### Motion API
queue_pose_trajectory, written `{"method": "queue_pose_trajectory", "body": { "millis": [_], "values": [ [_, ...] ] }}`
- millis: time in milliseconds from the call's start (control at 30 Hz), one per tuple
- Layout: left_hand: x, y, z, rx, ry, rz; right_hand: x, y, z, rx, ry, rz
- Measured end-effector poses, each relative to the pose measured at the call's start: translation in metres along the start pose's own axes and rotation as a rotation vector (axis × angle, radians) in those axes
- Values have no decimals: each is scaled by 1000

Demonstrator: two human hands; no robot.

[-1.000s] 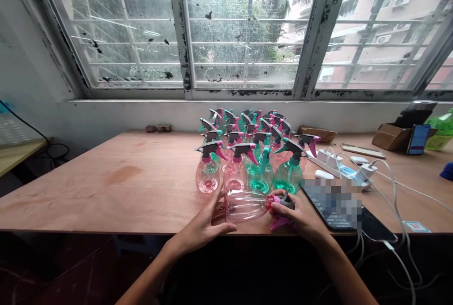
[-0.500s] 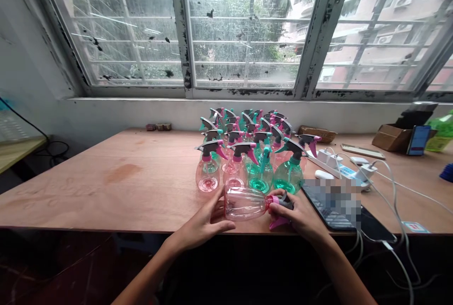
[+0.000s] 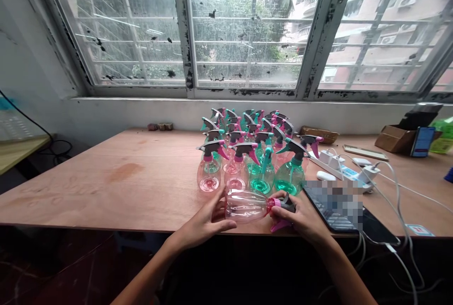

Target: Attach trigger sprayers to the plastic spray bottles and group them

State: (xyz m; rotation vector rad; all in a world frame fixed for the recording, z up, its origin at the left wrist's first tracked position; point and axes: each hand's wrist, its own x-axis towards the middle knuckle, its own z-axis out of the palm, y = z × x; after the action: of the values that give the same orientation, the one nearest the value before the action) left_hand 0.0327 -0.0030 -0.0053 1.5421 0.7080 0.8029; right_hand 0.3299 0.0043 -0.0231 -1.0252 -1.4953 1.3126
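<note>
A clear pink spray bottle lies on its side in the air at the table's front edge, its base to the left and its grey-and-pink spray head to the right. My left hand cups the base, with the thumb in front and the fingers partly hidden behind. Around the neck and spray head, my right hand is closed. Just beyond the hands stand upright spray bottles in rows, among them a pink one at the front left and a green one at the front right.
Right of the bottles are a dark tablet, a white power strip with plugs and cables, and a phone leaning on a cardboard box. A wicker-like tray and small blocks sit near the wall.
The view has shifted very slightly. Both hands keep the same hold on the pink spray bottle.
</note>
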Motion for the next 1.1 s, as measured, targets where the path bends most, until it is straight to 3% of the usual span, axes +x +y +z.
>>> {"method": "queue_pose_trajectory", "body": {
  "millis": [200,400,767,967,1100],
  "values": [
    [-2,-3,0,84,31,63,1,5,0,38,27,7],
    [0,-3,-2,14,38,37,0,2,-2,-20,11,-17],
    [0,0,-1,68,-37,75,0,-2,1,77,4,-3],
    [-1,5,0,93,-16,-3,0,-3,-1,18,17,-5],
    [0,1,-1,96,-34,54,0,-3,1,83,43,16]
  ]
}}
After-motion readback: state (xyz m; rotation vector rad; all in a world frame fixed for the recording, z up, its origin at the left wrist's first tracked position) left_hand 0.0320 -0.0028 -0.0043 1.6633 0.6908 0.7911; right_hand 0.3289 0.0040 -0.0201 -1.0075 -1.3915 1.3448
